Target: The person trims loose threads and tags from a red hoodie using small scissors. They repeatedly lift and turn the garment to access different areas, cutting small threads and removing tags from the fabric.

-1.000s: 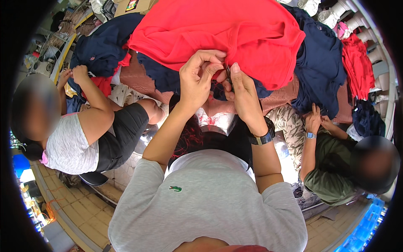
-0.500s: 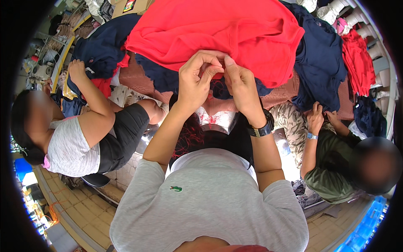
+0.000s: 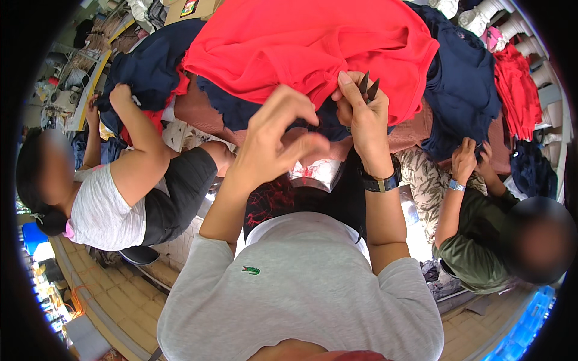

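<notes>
A large red garment [image 3: 301,45] lies spread across the table in front of me. My right hand [image 3: 367,117] is closed at the garment's near edge, with thumb and forefinger pinched on the red cloth. Thread snips [image 3: 369,88] are held in that same hand, their two dark pointed blades sticking up past the fingers. My left hand [image 3: 277,132] hovers just left of it, fingers curved and spread apart, slightly blurred, with nothing seen in it. Red thread scraps [image 3: 265,201] cling to the dark cloth on my lap.
Dark blue garments [image 3: 460,78] lie to the right, more [image 3: 150,57] to the left, on a brownish table cover [image 3: 198,114]. A co-worker in a light shirt [image 3: 105,207] sits left, another in dark green [image 3: 472,231] right; both handle blue cloth. White thread cones [image 3: 512,24] line the far right.
My left hand has come away from the red garment, down and left, and its fingers have opened. My right hand has shifted right and turned, bringing the snips' blades into view.
</notes>
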`<act>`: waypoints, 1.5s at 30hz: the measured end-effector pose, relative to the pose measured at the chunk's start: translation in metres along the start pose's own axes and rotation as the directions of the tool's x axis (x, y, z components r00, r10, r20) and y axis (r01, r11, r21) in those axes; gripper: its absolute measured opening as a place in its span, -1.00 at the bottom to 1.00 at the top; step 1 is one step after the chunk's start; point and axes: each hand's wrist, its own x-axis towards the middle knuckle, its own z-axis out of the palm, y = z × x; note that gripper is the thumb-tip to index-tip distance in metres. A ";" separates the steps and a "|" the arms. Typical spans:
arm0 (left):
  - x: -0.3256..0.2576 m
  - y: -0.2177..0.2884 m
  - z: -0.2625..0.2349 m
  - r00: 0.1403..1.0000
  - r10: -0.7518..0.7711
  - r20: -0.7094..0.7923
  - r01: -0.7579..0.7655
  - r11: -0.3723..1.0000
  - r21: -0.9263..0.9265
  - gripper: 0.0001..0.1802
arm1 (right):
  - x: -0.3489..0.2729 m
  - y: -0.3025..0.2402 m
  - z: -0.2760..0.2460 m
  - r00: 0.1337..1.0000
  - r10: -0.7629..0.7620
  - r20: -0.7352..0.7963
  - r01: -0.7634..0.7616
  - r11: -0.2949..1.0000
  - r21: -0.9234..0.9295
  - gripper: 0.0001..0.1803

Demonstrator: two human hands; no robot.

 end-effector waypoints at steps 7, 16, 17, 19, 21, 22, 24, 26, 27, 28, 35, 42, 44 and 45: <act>0.022 -0.016 0.023 0.968 -0.060 -0.245 0.076 0.995 0.057 -0.72 | -0.008 0.001 0.007 0.997 -0.075 0.021 0.077 0.992 -0.101 -0.77; 0.015 -0.037 0.035 0.961 -0.090 -0.261 0.030 0.974 -0.226 -0.82 | -0.009 0.002 -0.002 0.993 -0.115 -0.020 0.109 0.979 -0.170 -0.73; 0.014 -0.034 0.037 0.955 -0.115 -0.275 0.039 0.963 -0.266 -0.79 | -0.009 0.001 -0.002 0.993 -0.114 -0.026 0.107 0.979 -0.175 -0.73; 0.014 -0.027 0.042 0.939 -0.165 -0.300 0.055 0.937 -0.344 -0.74 | -0.009 0.001 0.002 0.993 -0.111 -0.034 0.103 0.977 -0.184 -0.73; 0.016 -0.024 0.042 0.946 -0.166 -0.280 0.101 0.967 -0.232 -0.72 | -0.009 0.005 0.003 0.992 -0.123 -0.025 0.118 0.981 -0.154 -0.73; 0.017 -0.024 0.042 0.948 -0.167 -0.269 0.123 0.977 -0.174 -0.71 | -0.009 0.007 0.003 0.991 -0.129 -0.021 0.125 0.982 -0.138 -0.73; 0.016 -0.029 0.046 0.938 -0.128 -0.323 0.082 0.985 -0.152 -0.77 | -0.010 0.006 0.004 0.992 -0.125 -0.019 0.121 0.979 -0.163 -0.74; 0.015 -0.041 0.048 0.926 -0.058 -0.373 0.027 0.996 -0.088 -0.82 | -0.011 0.006 0.004 0.993 -0.111 -0.026 0.105 0.978 -0.178 -0.74; 0.015 -0.041 0.050 0.922 -0.078 -0.378 0.042 0.994 -0.103 -0.84 | -0.012 0.006 0.002 0.995 -0.099 -0.034 0.092 0.979 -0.181 -0.74; 0.015 -0.041 0.053 0.919 -0.099 -0.383 0.057 0.991 -0.118 -0.86 | -0.012 0.006 0.002 0.995 -0.087 -0.042 0.078 0.980 -0.183 -0.74; 0.015 -0.040 0.049 0.921 -0.141 -0.364 0.071 0.978 -0.198 -0.91 | -0.036 -0.019 0.015 0.980 -0.177 -0.090 0.129 0.911 -0.392 -0.63; 0.015 -0.037 0.044 0.932 -0.168 -0.322 0.101 0.972 -0.213 -0.94 | -0.033 -0.015 0.004 0.997 0.047 0.059 -0.013 0.874 -0.486 -0.42; 0.015 -0.035 0.042 0.941 -0.174 -0.291 0.107 0.967 -0.231 -0.96 | -0.028 -0.015 0.005 0.998 0.062 0.030 -0.040 0.879 -0.475 -0.42; 0.014 -0.036 0.042 0.941 -0.174 -0.289 0.107 0.967 -0.232 -0.96 | -0.026 -0.014 0.005 0.997 0.069 0.016 -0.054 0.882 -0.469 -0.42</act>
